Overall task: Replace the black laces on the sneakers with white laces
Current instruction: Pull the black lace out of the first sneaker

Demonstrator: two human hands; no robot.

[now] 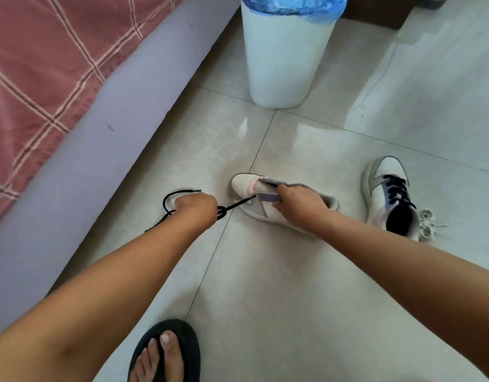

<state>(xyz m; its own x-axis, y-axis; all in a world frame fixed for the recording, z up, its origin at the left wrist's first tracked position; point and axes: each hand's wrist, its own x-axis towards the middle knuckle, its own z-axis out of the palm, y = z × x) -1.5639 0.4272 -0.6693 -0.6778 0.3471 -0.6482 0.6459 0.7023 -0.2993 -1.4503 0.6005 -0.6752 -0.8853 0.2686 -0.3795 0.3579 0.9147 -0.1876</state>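
While the thin black shoelace [182,206] trails in loops on the pale tiled floor [265,285], left of the near beige low-top sneaker [244,184], the left hand [195,206] grips it, fingers curled. Lace end reaches the sneaker. Right hand [299,205] clasps that sneaker's upper. Right of it: second sneaker [386,194], black-laced, with bundled white laces [426,223] touching its heel.

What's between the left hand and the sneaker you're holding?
In the head view, a taut stretch of black lace runs from the left hand to the sneaker gripped by the right hand, above bare floor tile.
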